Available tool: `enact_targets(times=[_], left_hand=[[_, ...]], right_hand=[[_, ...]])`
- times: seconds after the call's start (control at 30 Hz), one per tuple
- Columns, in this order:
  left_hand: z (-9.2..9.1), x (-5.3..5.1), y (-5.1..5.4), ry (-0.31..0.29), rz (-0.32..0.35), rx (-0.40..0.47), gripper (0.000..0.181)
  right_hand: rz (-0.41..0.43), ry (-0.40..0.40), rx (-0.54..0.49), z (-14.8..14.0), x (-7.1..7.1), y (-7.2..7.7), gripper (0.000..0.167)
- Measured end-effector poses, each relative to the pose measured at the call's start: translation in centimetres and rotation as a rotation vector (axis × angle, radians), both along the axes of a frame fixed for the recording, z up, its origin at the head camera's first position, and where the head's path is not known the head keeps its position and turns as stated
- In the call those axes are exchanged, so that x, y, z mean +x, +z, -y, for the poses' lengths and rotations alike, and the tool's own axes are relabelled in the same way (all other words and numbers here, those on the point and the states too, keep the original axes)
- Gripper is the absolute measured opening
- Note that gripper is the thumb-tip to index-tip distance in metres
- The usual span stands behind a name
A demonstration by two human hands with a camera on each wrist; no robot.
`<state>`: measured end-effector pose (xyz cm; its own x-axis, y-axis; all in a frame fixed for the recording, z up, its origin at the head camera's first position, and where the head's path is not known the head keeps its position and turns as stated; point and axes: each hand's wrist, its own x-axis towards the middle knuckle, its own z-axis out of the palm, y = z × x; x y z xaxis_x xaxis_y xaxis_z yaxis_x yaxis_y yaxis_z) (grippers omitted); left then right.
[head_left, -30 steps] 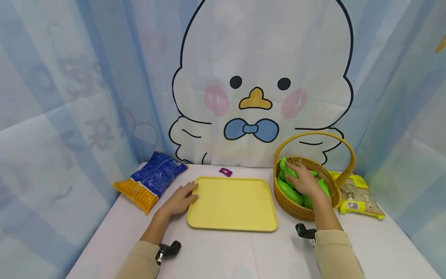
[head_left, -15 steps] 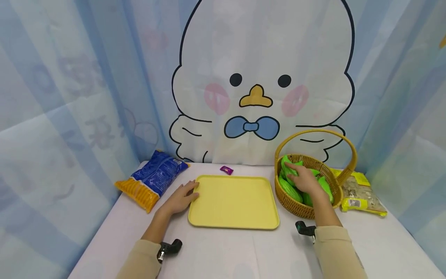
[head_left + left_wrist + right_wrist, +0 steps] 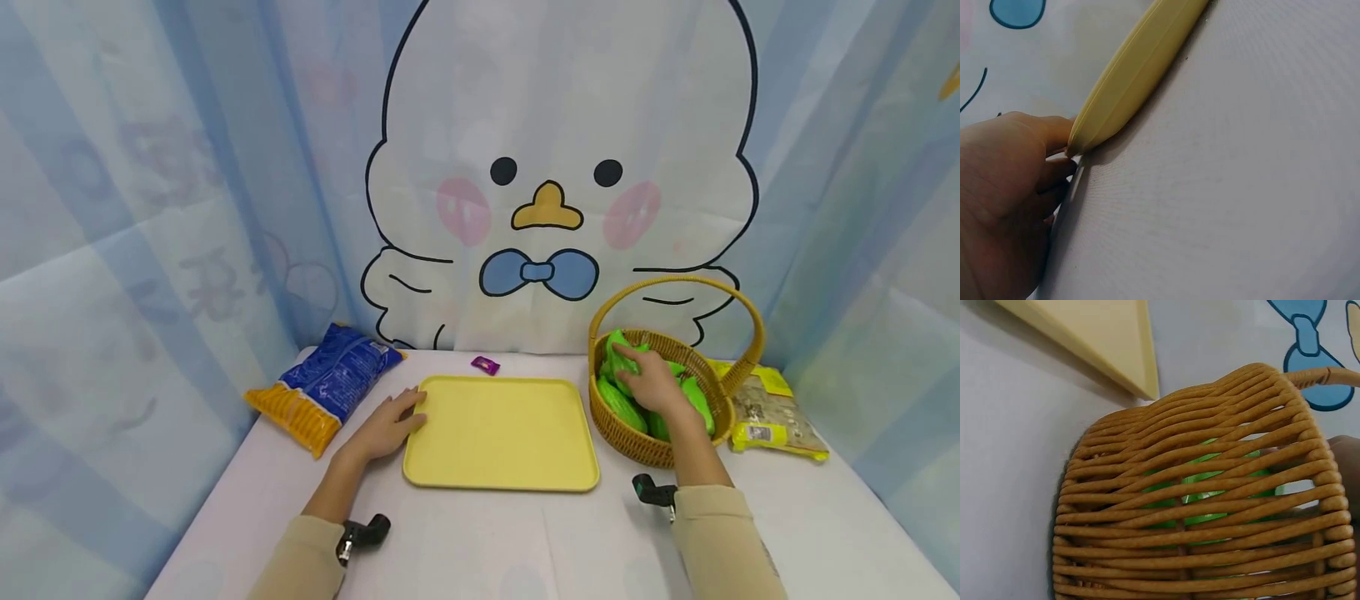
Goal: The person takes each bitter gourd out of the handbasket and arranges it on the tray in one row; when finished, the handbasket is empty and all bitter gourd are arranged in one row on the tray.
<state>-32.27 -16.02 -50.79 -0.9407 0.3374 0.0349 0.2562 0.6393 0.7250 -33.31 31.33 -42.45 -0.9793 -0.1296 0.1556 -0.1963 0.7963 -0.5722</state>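
In the head view, my left hand (image 3: 385, 427) rests at the left rim of a yellow tray (image 3: 501, 433), thumb and fingertips touching the edge. The left wrist view has the fingers close against the tray's corner (image 3: 1125, 94). My right hand (image 3: 652, 385) reaches into a round wicker basket (image 3: 637, 450) and pinches a shiny green packet (image 3: 621, 358) between thumb and fingers. Several similar green items (image 3: 621, 406) lie around it. Through the weave in the right wrist view, green (image 3: 1204, 487) shows, but the basket wall (image 3: 1197, 550) hides most of the hand.
A blue and orange bag (image 3: 327, 387) lies at the left. Behind the tray is a small purple wrapped candy (image 3: 485, 365). Right of the basket lies a yellow and clear bag (image 3: 776, 412). The basket's tall handle (image 3: 675, 279) arches over it. A printed curtain (image 3: 555, 100) closes the back.
My right hand's fingers have closed around the green packet, which stands slightly higher in the basket. The left hand stays at the tray rim. The view has shifted slightly.
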Motion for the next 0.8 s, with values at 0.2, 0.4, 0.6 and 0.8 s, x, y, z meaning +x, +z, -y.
enact_targets(times=[0.2,0.4,0.6,0.8], left_hand=[[0.1,0.0,-0.1,-0.001,0.003,-0.008,0.055],[0.0,0.0,-0.2,0.000,0.005,-0.006,0.055],[-0.1,0.1,-0.2,0.005,0.020,-0.006,0.055],[0.2,0.1,0.0,0.018,0.014,-0.023,0.055]], right_hand=[[0.000,-0.076,-0.117,0.5,1.7,1.3,0.059],[-0.019,-0.114,-0.181,0.8,3.3,1.8,0.062],[-0.049,-0.103,-0.207,0.7,4.9,2.7,0.066],[-0.019,0.069,-0.377,-0.2,5.9,3.9,0.062]])
